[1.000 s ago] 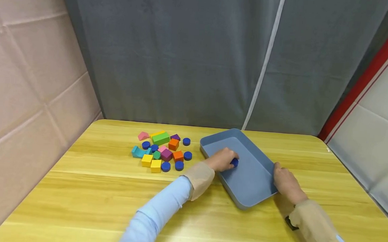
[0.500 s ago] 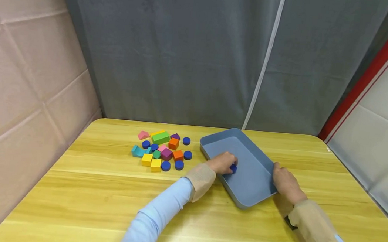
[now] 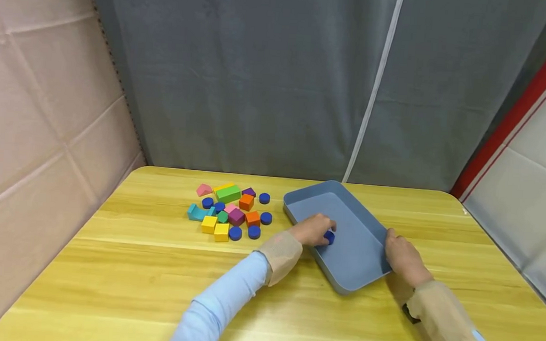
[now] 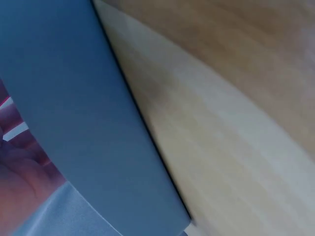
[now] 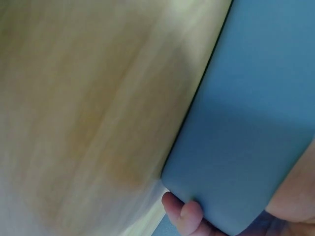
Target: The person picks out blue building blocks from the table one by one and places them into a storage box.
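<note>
Inside the grey-blue tray (image 3: 357,254), my left hand (image 3: 313,229) reaches over the near-left wall. A blue disc (image 3: 329,237) lies on the tray floor at its fingertips, partly covered by the hand. Its fingers look loosened around the disc; contact is hard to make out. In the left wrist view the tray wall (image 4: 83,113) hides much of this hand (image 4: 22,182), and no disc shows there. My right hand (image 3: 406,258) grips the tray's right side near a corner. The right wrist view shows its fingertips (image 5: 189,219) at the corner of the outer wall (image 5: 241,132).
Left of the tray several coloured blocks lie clustered on the wooden table (image 3: 130,287): yellow cubes (image 3: 221,232), orange cubes (image 3: 253,219), a green block (image 3: 228,194), a turquoise arch (image 3: 197,213) and more blue discs (image 3: 254,232). A grey curtain (image 3: 259,86) hangs behind.
My left hand has lowered slightly toward the near side of the tray with the blue disc, then its fingers have loosened around it. The right hand and tray have stayed put.
</note>
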The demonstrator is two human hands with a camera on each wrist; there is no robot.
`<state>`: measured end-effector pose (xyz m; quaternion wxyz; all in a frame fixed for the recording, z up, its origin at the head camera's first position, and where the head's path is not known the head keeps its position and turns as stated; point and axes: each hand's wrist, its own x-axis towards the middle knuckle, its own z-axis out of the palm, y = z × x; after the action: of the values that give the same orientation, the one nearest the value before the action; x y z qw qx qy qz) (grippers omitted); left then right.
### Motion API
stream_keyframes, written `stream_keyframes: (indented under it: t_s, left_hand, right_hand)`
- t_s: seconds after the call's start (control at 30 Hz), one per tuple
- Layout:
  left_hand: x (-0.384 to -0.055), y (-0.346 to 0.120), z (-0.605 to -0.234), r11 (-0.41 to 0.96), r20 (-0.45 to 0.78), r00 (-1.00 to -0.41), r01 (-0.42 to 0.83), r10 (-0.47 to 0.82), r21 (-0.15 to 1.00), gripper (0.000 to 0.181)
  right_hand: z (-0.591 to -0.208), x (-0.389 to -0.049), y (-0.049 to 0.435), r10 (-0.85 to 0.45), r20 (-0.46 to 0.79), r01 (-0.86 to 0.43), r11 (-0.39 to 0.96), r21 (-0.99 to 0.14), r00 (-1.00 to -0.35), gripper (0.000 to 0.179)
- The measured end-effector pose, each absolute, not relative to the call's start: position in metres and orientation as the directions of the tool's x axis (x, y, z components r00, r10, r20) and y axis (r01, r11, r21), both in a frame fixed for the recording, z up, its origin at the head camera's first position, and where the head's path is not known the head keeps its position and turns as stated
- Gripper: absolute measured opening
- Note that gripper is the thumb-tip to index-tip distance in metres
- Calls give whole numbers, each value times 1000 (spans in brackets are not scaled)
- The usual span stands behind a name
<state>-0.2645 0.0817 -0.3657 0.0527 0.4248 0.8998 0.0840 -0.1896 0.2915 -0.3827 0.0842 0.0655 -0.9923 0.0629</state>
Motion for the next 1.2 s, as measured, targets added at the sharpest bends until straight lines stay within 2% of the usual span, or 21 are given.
stream_keyframes:
  t_s: [0.2, 0.4, 0.6, 0.73, 0.97, 1.2]
  left_hand:
    - [-261, 75, -363, 615, -8, -627, 761, 779, 207, 31]
    - [-259, 63, -357, 617, 71, -642, 758, 764, 211, 29]
    - [-262, 44, -350, 624, 133, -687, 712, 715, 323, 28]
    - [-263, 29, -348, 602, 169, -693, 702, 701, 381, 29]
    - [-262, -2, -347, 588, 221, -712, 685, 667, 432, 32]
    - [-260, -31, -346, 620, 210, -768, 619, 605, 481, 39]
  right_hand:
    - [-383, -190, 292, -117, 173, -139, 983, -119, -978, 19]
    - [-382, -190, 293, -115, 171, -136, 983, -120, -979, 18]
    - [-381, -191, 293, -124, 178, -147, 982, -121, -976, 20]
    - [-380, -191, 293, -121, 163, -141, 983, -119, -979, 20]
    - [-380, -190, 293, -137, 175, -157, 981, -110, -975, 23]
    - [-381, -189, 292, -115, 153, -134, 983, -124, -982, 20]
